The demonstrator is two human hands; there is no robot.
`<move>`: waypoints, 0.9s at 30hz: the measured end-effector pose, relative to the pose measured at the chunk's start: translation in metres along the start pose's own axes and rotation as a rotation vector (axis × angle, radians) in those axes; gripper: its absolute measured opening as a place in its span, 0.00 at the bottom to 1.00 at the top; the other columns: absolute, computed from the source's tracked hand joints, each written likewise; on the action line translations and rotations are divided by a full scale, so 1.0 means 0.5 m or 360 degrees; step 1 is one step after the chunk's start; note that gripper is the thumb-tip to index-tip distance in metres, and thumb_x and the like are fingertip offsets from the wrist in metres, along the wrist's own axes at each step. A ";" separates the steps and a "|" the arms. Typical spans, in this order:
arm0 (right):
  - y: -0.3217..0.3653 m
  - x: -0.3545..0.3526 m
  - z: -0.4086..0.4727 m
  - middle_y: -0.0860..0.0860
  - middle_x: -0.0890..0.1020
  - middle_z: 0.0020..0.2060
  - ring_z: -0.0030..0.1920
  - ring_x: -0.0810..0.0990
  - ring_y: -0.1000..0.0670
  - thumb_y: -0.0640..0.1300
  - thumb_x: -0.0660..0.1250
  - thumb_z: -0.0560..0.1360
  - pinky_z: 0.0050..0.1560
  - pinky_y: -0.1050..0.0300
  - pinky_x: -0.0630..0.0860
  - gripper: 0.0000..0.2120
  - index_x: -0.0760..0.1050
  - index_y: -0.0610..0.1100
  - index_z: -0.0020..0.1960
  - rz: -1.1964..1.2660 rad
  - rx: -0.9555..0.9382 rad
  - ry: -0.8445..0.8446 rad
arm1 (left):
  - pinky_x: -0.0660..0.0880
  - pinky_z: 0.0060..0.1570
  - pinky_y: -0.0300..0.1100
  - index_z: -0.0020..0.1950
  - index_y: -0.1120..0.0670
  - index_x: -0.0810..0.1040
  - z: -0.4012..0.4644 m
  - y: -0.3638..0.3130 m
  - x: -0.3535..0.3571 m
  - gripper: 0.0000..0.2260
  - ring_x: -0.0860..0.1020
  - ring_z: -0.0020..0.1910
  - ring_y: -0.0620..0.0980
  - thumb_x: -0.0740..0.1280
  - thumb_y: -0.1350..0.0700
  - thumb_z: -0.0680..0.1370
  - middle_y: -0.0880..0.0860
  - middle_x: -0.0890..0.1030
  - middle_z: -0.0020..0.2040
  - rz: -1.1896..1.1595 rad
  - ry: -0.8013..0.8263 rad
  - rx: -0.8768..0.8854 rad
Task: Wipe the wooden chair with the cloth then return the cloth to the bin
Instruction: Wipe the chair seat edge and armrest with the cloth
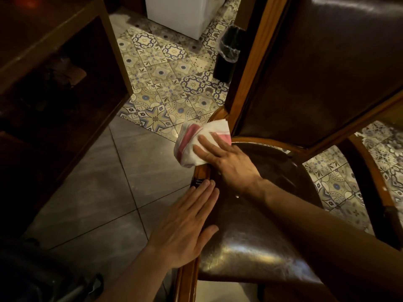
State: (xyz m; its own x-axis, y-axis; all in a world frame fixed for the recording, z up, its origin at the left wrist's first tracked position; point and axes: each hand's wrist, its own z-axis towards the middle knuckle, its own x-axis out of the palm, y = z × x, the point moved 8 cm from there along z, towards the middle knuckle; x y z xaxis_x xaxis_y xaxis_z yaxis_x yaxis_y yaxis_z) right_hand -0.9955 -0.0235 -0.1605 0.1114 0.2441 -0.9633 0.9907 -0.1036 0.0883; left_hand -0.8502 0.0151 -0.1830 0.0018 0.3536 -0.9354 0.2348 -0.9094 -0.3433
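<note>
At nine o'clock we see one dark wooden cabinet (50,68). At six o'clock our left hand (189,225) lies flat, fingers together and extended, holding nothing, on the side rail of the one wooden chair (257,240). At the centre one white cloth (197,142) with pink stripes is bunched on the chair's wooden rim, beside the back post. Our right hand (226,162) presses on the cloth, fingers spread over it. At twelve o'clock stand one white appliance (183,12) and, just right, one black bin (227,53) with a liner, on the patterned floor tiles (165,83).
</note>
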 end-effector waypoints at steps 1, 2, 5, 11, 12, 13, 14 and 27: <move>0.009 0.003 -0.010 0.55 0.44 0.80 0.79 0.40 0.46 0.40 0.63 0.78 0.72 0.46 0.59 0.39 0.45 0.57 0.80 0.0030 -0.0015 0.0010 | 0.43 0.75 0.47 0.81 0.53 0.42 0.000 -0.001 0.000 0.31 0.39 0.80 0.48 0.46 0.39 0.83 0.52 0.41 0.82 -0.0013 -0.0001 0.0000; 0.016 0.005 -0.019 0.56 0.44 0.80 0.79 0.39 0.47 0.40 0.63 0.77 0.71 0.47 0.59 0.39 0.46 0.57 0.80 0.0054 -0.0029 0.0020 | 0.42 0.76 0.46 0.81 0.53 0.42 -0.001 -0.002 -0.001 0.32 0.39 0.80 0.48 0.46 0.38 0.83 0.53 0.41 0.82 -0.0019 -0.0005 -0.0002; 0.030 0.005 -0.039 0.56 0.45 0.80 0.79 0.40 0.46 0.40 0.64 0.77 0.72 0.46 0.60 0.39 0.48 0.57 0.80 0.0120 -0.0063 0.0032 | 0.41 0.76 0.46 0.81 0.53 0.42 -0.004 -0.005 -0.002 0.32 0.38 0.79 0.47 0.44 0.37 0.82 0.52 0.40 0.82 -0.0028 -0.0017 -0.0031; 0.049 0.010 -0.071 0.58 0.48 0.80 0.79 0.41 0.48 0.40 0.60 0.79 0.71 0.44 0.60 0.34 0.52 0.58 0.80 0.0281 -0.0051 0.0013 | 0.43 0.76 0.49 0.81 0.53 0.43 -0.011 -0.008 -0.013 0.32 0.39 0.80 0.47 0.44 0.37 0.82 0.53 0.41 0.81 -0.0058 -0.0037 -0.0099; 0.050 0.008 -0.073 0.58 0.48 0.80 0.79 0.42 0.48 0.41 0.59 0.79 0.72 0.44 0.60 0.33 0.52 0.58 0.80 0.0309 -0.0042 0.0006 | 0.44 0.76 0.49 0.81 0.53 0.44 -0.012 -0.010 -0.015 0.31 0.39 0.80 0.47 0.44 0.38 0.83 0.52 0.42 0.81 -0.0055 -0.0032 -0.0095; 0.053 0.007 -0.076 0.58 0.49 0.80 0.79 0.42 0.48 0.41 0.59 0.78 0.72 0.43 0.60 0.33 0.53 0.58 0.80 0.0332 -0.0038 0.0001 | 0.44 0.76 0.49 0.81 0.53 0.44 -0.015 -0.012 -0.018 0.31 0.39 0.80 0.47 0.44 0.38 0.83 0.52 0.42 0.81 -0.0053 -0.0036 -0.0084; 0.055 0.007 -0.078 0.58 0.49 0.80 0.79 0.42 0.49 0.41 0.60 0.79 0.72 0.43 0.60 0.33 0.54 0.58 0.79 0.0351 -0.0034 0.0001 | 0.44 0.76 0.48 0.81 0.52 0.45 -0.020 -0.012 -0.021 0.30 0.41 0.80 0.47 0.45 0.38 0.83 0.52 0.43 0.82 -0.0057 -0.0045 -0.0073; 0.086 -0.048 -0.149 0.50 0.79 0.66 0.67 0.75 0.47 0.35 0.69 0.71 0.65 0.48 0.72 0.31 0.71 0.53 0.71 0.1145 0.0349 -0.0189 | 0.50 0.75 0.40 0.81 0.47 0.43 0.019 0.064 -0.120 0.42 0.51 0.80 0.46 0.67 0.44 0.77 0.48 0.54 0.81 -0.0221 -0.0057 -0.0291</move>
State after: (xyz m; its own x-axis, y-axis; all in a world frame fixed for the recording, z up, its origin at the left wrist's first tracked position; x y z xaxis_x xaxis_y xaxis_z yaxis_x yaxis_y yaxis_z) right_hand -0.9496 0.0382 -0.1149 0.7026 -0.0602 -0.7090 0.6373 -0.3900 0.6647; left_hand -0.8518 -0.0371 -0.1387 -0.0764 0.4619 -0.8836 0.4029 -0.7964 -0.4511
